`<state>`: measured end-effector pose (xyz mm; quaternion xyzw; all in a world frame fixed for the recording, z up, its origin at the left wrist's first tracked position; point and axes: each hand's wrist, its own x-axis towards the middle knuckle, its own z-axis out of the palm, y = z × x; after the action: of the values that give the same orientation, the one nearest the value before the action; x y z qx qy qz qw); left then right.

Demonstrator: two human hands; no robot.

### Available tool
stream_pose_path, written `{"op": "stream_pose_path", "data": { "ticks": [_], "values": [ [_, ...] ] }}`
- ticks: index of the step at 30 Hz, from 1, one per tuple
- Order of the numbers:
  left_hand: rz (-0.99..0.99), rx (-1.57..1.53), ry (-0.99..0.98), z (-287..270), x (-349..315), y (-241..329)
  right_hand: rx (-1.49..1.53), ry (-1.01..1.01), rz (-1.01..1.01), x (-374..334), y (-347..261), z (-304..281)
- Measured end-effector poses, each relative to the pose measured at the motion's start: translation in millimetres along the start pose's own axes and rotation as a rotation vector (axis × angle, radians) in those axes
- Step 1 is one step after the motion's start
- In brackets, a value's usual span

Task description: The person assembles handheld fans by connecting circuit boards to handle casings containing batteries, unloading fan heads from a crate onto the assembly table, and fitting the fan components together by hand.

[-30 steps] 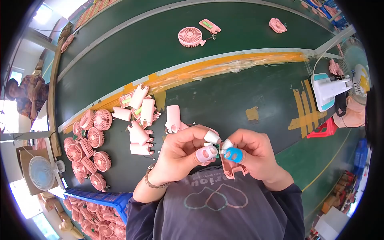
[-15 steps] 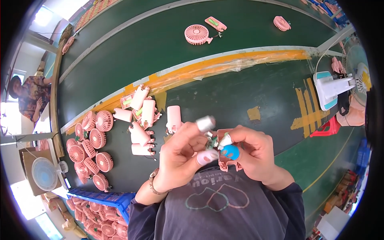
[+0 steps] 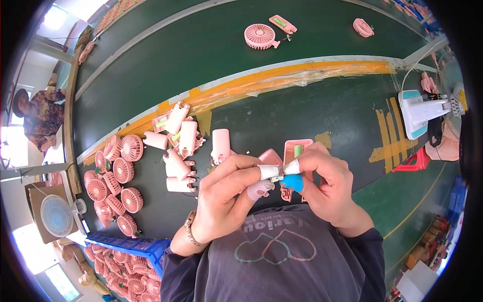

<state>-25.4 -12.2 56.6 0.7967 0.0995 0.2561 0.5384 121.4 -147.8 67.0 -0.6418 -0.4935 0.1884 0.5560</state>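
Both hands meet in front of my chest, with white and coloured coverings on some fingertips. My left hand (image 3: 224,194) and my right hand (image 3: 327,189) pinch a small circuit board (image 3: 275,178) between them; the fingers hide most of it. Just behind the right fingers, a pink handle shell (image 3: 298,143) lies on the table with a green battery (image 3: 298,150) inside. A second pink shell piece (image 3: 270,157) shows behind the left fingertips. To the left of my left hand is a pink handle cover (image 3: 220,143).
Pink handle parts (image 3: 187,136) lie in a heap on the left, beside several round pink fan heads (image 3: 123,170). A blue crate (image 3: 136,246) of fan heads stands lower left. Beyond the taped ledge (image 3: 302,72) is a green belt (image 3: 201,65). A white fan (image 3: 420,113) stands right.
My left index finger has come down from a raised position, and both hands now pinch the small board. The pink shell shows farther forward, behind the fingers.
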Motion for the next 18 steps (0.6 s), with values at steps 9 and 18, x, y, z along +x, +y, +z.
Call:
{"op": "stream_pose_path", "data": {
  "ticks": [9, 18],
  "values": [
    [0.048, 0.127, -0.106, -15, 12, 16, 0.131, -0.147, 0.083, 12, -2, -5],
    [0.014, 0.107, -0.132, -25, 3, 16, 0.161, -0.176, 0.109, 10, 9, 10]
  ]
}}
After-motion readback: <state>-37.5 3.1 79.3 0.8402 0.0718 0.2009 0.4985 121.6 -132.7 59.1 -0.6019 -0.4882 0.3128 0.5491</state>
